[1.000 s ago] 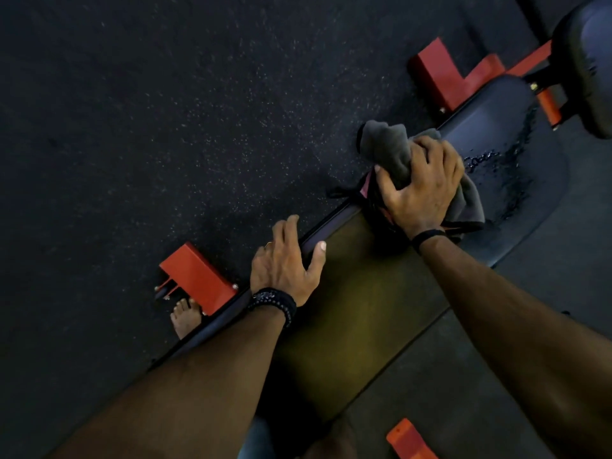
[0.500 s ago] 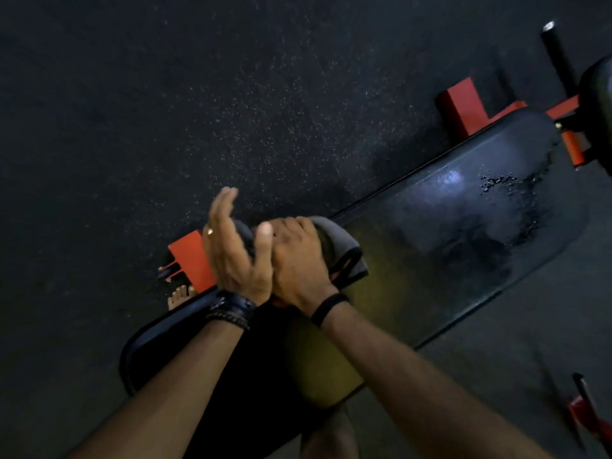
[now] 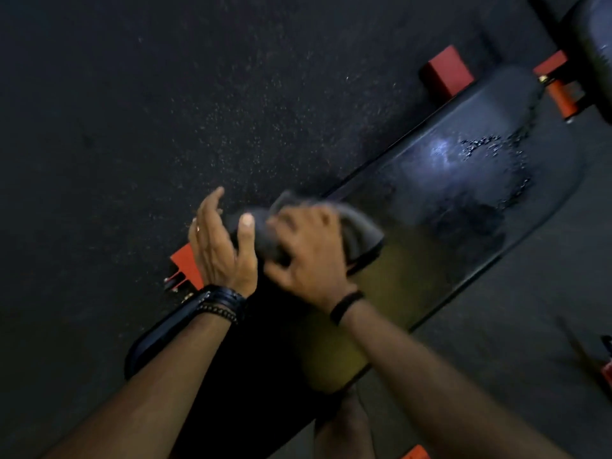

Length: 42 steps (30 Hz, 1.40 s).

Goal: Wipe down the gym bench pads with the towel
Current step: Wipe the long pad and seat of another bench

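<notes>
A long black bench pad (image 3: 430,207) runs diagonally from lower left to upper right, with wet droplets on its far part. A second black pad (image 3: 589,44) shows at the top right corner. The grey towel (image 3: 361,230) lies bunched on the long pad's middle. My right hand (image 3: 311,256) grips the towel from above, blurred by motion. My left hand (image 3: 222,250) is just left of it, fingers straight and raised, its thumb touching the towel's left edge.
Red frame feet stick out from under the bench at the left (image 3: 183,266) and upper right (image 3: 447,74). A red bracket (image 3: 559,84) joins the two pads. Dark speckled rubber floor (image 3: 165,111) surrounds the bench. Another red part (image 3: 415,453) shows at the bottom edge.
My right hand dragged the towel from the far end of the pad back to its middle. My left hand lifted off the pad's edge and met the towel.
</notes>
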Each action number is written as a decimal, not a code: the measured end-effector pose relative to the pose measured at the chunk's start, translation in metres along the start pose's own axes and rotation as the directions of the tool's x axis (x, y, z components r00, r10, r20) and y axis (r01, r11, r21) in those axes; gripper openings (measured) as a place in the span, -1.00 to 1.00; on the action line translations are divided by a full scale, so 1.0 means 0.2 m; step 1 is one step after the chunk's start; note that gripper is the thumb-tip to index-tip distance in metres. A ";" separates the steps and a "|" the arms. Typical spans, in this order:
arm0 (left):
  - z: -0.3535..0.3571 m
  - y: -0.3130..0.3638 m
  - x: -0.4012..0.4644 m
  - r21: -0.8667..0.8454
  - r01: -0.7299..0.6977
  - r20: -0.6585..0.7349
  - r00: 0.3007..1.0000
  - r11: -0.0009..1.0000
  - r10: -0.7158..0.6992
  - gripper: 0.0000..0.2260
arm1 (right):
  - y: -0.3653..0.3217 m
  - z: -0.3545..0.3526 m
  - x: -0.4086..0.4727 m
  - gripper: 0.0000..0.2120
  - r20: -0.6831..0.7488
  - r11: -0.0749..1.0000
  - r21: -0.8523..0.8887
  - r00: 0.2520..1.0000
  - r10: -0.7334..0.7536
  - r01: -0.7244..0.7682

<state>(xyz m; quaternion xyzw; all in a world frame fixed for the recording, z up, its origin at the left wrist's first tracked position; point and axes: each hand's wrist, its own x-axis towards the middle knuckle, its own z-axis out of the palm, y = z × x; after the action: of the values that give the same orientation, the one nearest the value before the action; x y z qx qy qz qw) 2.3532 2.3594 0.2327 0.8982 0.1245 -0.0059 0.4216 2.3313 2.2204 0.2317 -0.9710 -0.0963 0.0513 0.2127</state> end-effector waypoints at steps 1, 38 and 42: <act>0.00 0.02 0.01 -0.012 0.000 -0.004 1.000 1.000 0.000 -0.49 | -0.03 0.02 -0.05 -0.54 0.046 0.995 -0.006 0.994 -0.101 0.101; 0.67 0.59 0.17 0.154 -0.329 0.496 0.842 0.932 0.215 -0.43 | 1.21 -0.55 -0.19 -0.50 -0.588 0.520 0.091 0.376 0.716 -0.849; 0.90 0.72 0.17 0.203 -0.365 0.507 0.833 0.909 0.222 -0.45 | 0.91 -0.41 -0.32 -0.43 -0.512 0.580 0.150 0.438 0.738 -0.801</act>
<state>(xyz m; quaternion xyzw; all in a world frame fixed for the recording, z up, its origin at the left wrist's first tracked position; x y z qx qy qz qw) 2.4352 2.1427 0.2216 0.9296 -0.1252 -0.1775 0.2979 2.3098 2.0123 0.2319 -0.8915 0.4151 -0.1294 0.1271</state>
